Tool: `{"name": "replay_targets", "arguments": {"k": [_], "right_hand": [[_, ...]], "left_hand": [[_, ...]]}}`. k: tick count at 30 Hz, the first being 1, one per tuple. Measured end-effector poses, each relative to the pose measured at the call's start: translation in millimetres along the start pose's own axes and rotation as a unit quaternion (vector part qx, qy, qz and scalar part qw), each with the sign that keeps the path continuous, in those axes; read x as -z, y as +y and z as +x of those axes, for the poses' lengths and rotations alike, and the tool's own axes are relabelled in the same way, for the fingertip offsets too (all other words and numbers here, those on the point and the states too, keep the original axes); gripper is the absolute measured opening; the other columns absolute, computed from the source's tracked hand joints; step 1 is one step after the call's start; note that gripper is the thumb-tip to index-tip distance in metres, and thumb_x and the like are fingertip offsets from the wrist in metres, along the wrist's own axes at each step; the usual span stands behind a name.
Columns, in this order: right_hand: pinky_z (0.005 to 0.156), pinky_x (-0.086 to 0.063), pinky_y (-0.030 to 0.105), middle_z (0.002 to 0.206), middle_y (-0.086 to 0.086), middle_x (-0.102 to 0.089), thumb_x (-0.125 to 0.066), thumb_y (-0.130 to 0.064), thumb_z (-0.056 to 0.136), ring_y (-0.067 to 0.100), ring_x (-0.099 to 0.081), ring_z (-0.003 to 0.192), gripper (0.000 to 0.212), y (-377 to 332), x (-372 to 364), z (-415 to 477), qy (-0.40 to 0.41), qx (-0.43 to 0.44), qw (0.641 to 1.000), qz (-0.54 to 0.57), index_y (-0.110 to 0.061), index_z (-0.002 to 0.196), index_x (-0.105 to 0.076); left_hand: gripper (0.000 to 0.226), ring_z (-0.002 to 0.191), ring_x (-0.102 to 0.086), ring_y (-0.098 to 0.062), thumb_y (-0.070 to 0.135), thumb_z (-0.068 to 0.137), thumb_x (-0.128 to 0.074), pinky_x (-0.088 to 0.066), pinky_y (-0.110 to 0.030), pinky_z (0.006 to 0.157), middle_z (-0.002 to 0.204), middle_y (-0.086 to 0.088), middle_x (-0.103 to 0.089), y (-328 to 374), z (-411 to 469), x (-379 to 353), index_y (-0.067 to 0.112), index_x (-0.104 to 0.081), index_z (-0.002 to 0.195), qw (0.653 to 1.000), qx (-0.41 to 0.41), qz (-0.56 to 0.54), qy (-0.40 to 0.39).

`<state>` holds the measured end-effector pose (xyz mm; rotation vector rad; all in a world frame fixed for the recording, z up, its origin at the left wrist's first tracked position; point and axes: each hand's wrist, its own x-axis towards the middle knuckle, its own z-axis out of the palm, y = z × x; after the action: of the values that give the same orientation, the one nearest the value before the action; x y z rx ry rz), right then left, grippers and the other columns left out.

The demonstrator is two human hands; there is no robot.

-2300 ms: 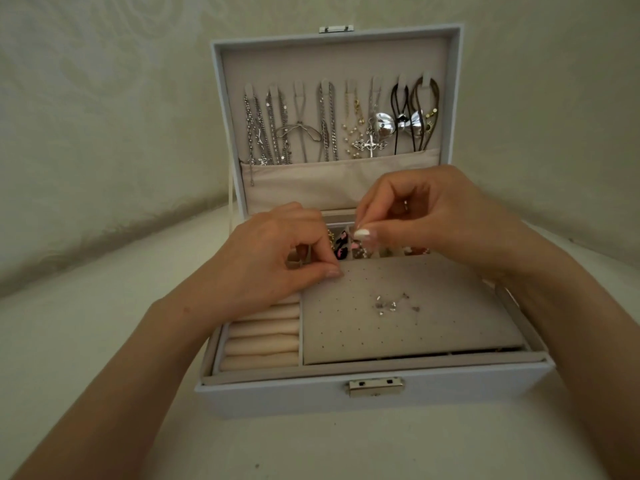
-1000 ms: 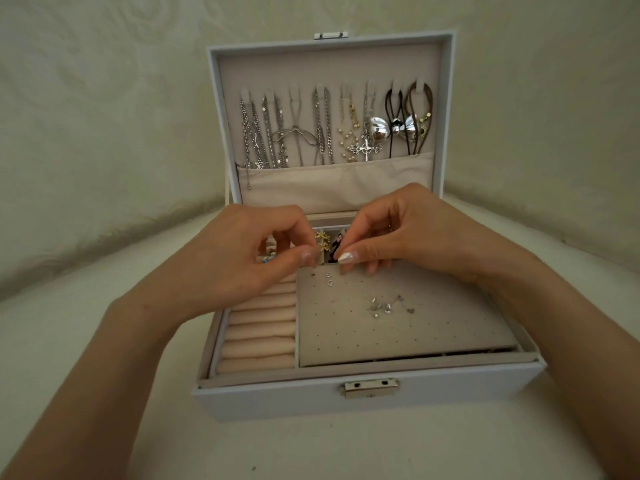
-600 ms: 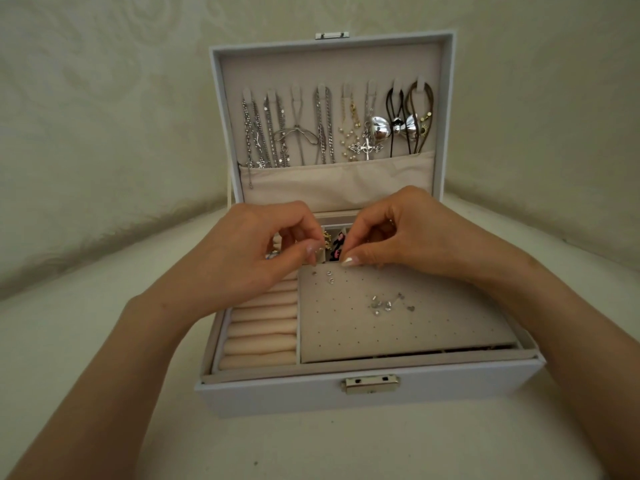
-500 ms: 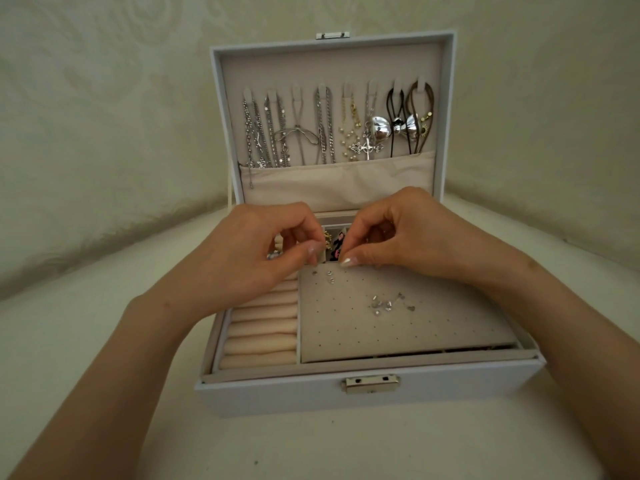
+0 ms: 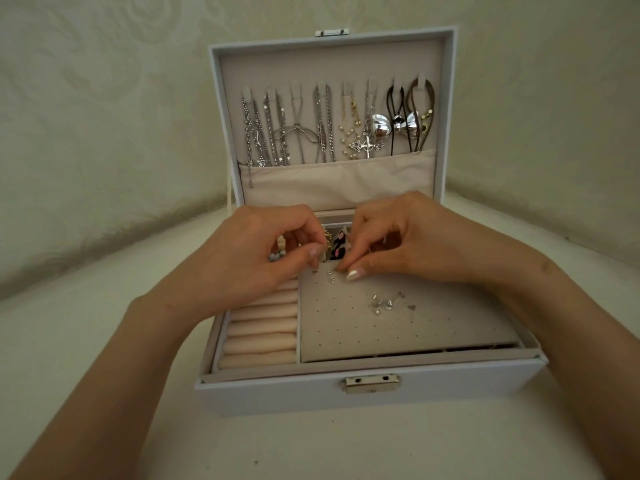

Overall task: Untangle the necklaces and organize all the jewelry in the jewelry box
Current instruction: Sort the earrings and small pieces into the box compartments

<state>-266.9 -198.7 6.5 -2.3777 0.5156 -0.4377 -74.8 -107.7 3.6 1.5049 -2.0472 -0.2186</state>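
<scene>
1. Left hand [image 5: 263,258] and right hand [image 5: 415,244] have sunk to the far corner of the pad [image 5: 398,327], fingers curled, thumb on forefinger; whether either pinches anything, I cannot tell.
2. Grey, velvety and hole-dotted, the pad lies under the right hand in the white box [image 5: 277,396]; padded rolls [image 5: 263,334] show below the left hand.
3. Tiny silver studs [image 5: 330,279] glint just beside the right thumb, with more loose near its wrist.
4. Chain necklaces [image 5: 322,129] hang beyond both hands.
</scene>
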Motion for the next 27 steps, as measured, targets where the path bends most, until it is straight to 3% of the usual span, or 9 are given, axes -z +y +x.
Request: {"name": "replay_targets", "arguments": {"k": [5, 8, 10, 13, 15, 18, 21, 27], "right_hand": [[0.065, -0.038, 0.016, 0.087, -0.013, -0.057, -0.068, -0.034, 0.079, 0.004, -0.052, 0.079, 0.025, -2.0, 4.7, -8.3, -0.026, 0.029, 0.99, -0.132, -0.035, 0.104, -0.072], [0.064, -0.043, 0.013, 0.081, -0.008, -0.062, -0.07, -0.018, 0.079, 0.005, -0.057, 0.073, 0.029, -4.7, 13.4, -13.5, -0.017, 0.031, 0.998, -0.054, -0.031, 0.105, -0.071], [0.065, -0.049, 0.02, 0.081, -0.006, -0.068, -0.071, -0.015, 0.075, 0.01, -0.061, 0.073, 0.023, -5.2, 19.6, -16.7, -0.026, 0.032, 0.999, 0.029, -0.024, 0.096, -0.075], [0.076, -0.051, 0.039, 0.084, -0.006, -0.069, -0.073, -0.019, 0.073, 0.016, -0.064, 0.079, 0.012, -2.9, 18.2, -16.2, -0.059, 0.026, 0.997, 0.04, -0.022, 0.084, -0.076], [0.077, -0.051, 0.045, 0.083, -0.006, -0.068, -0.075, -0.015, 0.074, 0.019, -0.064, 0.079, 0.009, -1.9, 13.9, -14.5, -0.075, 0.025, 0.996, 0.035, -0.019, 0.082, -0.076], [0.073, -0.052, 0.038, 0.081, -0.008, -0.066, -0.077, -0.015, 0.073, 0.018, -0.063, 0.076, 0.007, -1.0, 10.9, -13.3, -0.081, 0.024, 0.996, 0.033, -0.018, 0.08, -0.076], [0.066, -0.048, 0.025, 0.081, -0.009, -0.064, -0.078, -0.018, 0.073, 0.015, -0.06, 0.072, 0.007, -1.1, 10.0, -12.9, -0.086, 0.024, 0.996, 0.023, -0.021, 0.078, -0.074], [0.064, -0.045, 0.019, 0.079, -0.012, -0.061, -0.075, -0.021, 0.077, 0.01, -0.056, 0.07, 0.007, -0.1, 6.7, -10.3, -0.066, 0.029, 0.997, -0.011, -0.026, 0.08, -0.072]], "left_hand": [[0.009, 0.072, -0.06, -0.003, 0.026, 0.081, -0.057, -0.047, -0.025, 0.065, 0.073, 0.015, -0.066, 0.7, 0.1, 0.2, 0.026, -0.065, 0.086, 1.0, -0.002, -0.003, 0.002], [0.009, 0.073, -0.06, -0.004, 0.025, 0.082, -0.056, -0.046, -0.024, 0.064, 0.076, 0.017, -0.066, 1.9, -0.7, 0.9, 0.026, -0.065, 0.085, 1.0, -0.007, -0.003, -0.001], [0.009, 0.073, -0.06, -0.007, 0.025, 0.083, -0.056, -0.046, -0.024, 0.064, 0.076, 0.017, -0.066, 2.0, -0.6, 0.6, 0.025, -0.065, 0.085, 1.0, -0.009, -0.002, -0.003], [0.008, 0.073, -0.061, -0.007, 0.023, 0.083, -0.056, -0.046, -0.023, 0.063, 0.075, 0.017, -0.066, 2.4, -0.3, -0.5, 0.025, -0.064, 0.085, 1.0, -0.016, 0.002, -0.003], [0.007, 0.073, -0.06, -0.005, 0.023, 0.083, -0.057, -0.046, -0.018, 0.064, 0.074, 0.017, -0.065, 2.8, 0.1, -1.4, 0.025, -0.064, 0.084, 1.0, -0.021, 0.004, -0.004], [0.007, 0.072, -0.06, -0.003, 0.024, 0.083, -0.057, -0.043, -0.012, 0.064, 0.073, 0.016, -0.065, 3.0, -0.1, -1.3, 0.026, -0.064, 0.084, 1.0, -0.023, 0.004, -0.004], [0.007, 0.073, -0.06, -0.007, 0.023, 0.083, -0.057, -0.045, -0.019, 0.064, 0.075, 0.015, -0.066, 4.9, -0.6, -2.3, 0.024, -0.064, 0.084, 1.0, -0.015, -0.015, -0.004], [0.007, 0.069, -0.06, -0.002, 0.025, 0.077, -0.068, -0.046, -0.02, 0.067, 0.073, 0.01, -0.069, 11.7, 1.6, -3.6, 0.021, -0.064, 0.082, 0.987, 0.05, -0.151, 0.018]]}}
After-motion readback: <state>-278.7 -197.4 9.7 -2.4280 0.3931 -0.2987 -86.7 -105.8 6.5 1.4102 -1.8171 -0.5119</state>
